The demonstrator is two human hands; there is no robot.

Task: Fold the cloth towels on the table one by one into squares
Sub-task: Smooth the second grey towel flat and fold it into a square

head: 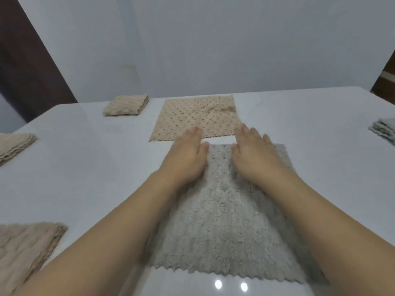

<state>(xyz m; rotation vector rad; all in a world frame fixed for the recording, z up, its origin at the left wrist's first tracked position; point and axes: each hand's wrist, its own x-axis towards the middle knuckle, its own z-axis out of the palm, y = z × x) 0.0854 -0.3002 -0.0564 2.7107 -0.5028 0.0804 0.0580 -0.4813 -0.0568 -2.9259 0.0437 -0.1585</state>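
- The fingers (pixel 193 133) of both hands lie straight and close together, palms down, holding nothing. The left hand (pixel 184 155) and the right hand (pixel 254 154) press the far part of the grey towel (pixel 224 221), fingertips reaching past its far edge toward the beige towel.
- The grey towel lies flat near the table's (pixel 96 167) near edge, about midway along it. The flat palms suggest it is being smoothed or pinned so it stays square before a fold. Motion blur makes it hard to tell whether the hands are sliding or resting.
- The spread beige towel (pixel 196 118) lies open just beyond the grey one, toward the far edge, probably waiting its turn.
- Folded beige towels sit apart: one near the far left corner (pixel 126 104), one at the left edge (pixel 15 146), one at the near left corner (pixel 25 246). A folded grey stack (pixel 384 129) sits at the right edge, seemingly sorted by colour and clear of the working area.
- Judging by this, several towels are done and two remain.
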